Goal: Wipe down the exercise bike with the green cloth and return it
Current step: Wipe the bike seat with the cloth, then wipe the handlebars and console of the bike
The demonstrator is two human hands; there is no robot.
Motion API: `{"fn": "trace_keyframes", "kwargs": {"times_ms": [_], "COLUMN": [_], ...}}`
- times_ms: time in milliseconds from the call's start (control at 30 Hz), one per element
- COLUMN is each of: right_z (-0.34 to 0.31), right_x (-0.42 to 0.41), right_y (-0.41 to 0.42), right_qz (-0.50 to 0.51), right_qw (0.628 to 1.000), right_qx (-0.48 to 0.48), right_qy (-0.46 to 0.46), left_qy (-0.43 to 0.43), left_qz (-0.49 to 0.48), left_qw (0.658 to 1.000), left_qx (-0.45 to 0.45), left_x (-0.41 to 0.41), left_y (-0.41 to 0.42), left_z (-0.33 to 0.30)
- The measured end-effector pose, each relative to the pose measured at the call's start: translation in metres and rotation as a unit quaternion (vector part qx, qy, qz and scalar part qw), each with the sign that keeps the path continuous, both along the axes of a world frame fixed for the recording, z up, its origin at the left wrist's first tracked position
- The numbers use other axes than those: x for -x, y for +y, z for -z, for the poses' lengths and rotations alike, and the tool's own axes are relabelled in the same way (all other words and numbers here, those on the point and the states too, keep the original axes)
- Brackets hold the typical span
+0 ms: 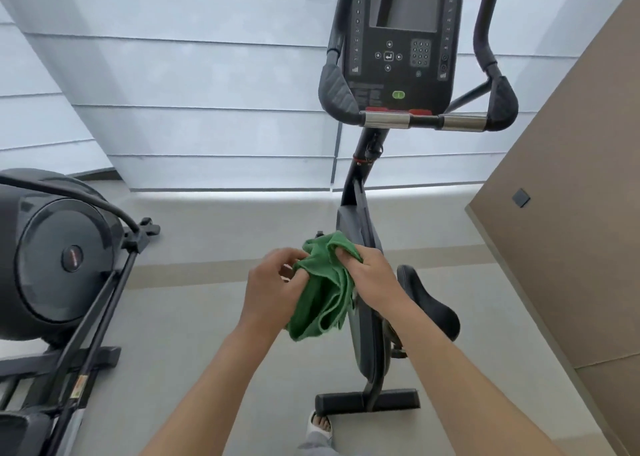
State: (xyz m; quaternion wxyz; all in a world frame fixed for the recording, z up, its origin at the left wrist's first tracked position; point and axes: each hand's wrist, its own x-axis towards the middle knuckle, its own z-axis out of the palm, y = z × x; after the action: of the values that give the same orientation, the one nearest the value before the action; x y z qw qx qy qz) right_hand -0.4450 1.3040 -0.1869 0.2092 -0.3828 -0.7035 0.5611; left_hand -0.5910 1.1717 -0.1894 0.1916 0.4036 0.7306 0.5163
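Both your hands, left (277, 279) and right (372, 275), have a pinching grip on the green cloth (325, 292), bunched in front of the exercise bike (398, 57); it's light, floppy stuff, so gather a thick fold.

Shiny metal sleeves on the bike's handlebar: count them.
2: one shiny metal sleeve under the black console, another further right on the same crossbar.

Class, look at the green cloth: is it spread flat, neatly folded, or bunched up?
Bunched up. The green cloth hangs in loose, uneven folds, pinched between the left hand and right hand, not lying on the bike.
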Motion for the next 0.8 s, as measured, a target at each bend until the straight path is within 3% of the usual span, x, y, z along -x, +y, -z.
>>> {"fn": "trace_keyframes", "kwargs": {"times_ms": [400,633,800], "right_z": [-0.004,-0.025,-0.026], "right_x": [0.027,0.049,0.077], "right_y": [0.104,0.116,0.127], "right_qz": [0.096,-0.028,-0.019], "right_qw": [0.994,0.989,0.992], "right_qx": [0.042,0.030,-0.036], "right_qy": [0.022,0.139,0.120], "left_qy": [0.062,0.001,-0.020], "left_qz": [-0.054,0.016,0.096], "left_qw": [0.995,0.998,0.992], "left_qx": [-0.056,-0.068,-0.086], "left_x": [0.067,0.063,0.082], "left_y": [0.079,0.138,0.175], "left_z": [-0.076,-0.085,-0.087]}}
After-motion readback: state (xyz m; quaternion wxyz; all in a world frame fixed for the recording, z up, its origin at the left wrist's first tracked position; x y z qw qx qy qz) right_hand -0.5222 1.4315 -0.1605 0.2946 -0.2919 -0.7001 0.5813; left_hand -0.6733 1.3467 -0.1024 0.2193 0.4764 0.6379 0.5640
